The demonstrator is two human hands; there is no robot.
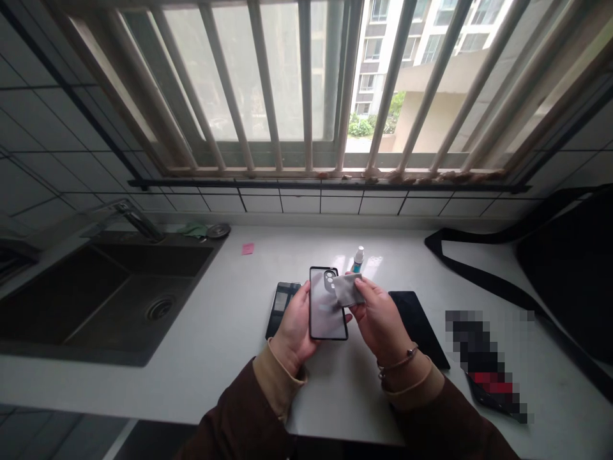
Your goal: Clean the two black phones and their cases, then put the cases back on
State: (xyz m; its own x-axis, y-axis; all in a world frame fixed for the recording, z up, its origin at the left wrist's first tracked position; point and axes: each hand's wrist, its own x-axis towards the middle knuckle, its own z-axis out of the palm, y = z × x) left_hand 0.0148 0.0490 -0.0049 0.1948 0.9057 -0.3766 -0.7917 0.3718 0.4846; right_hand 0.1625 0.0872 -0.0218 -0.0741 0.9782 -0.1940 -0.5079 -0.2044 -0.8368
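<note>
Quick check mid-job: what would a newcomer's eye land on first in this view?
The bright barred window across the top draws the eye first. Below it, near the middle of the white countertop, the left hand holds a black-edged phone case, and the right hand holds a grey cloth at its upper right edge. The dark sink fills the left side.
</note>
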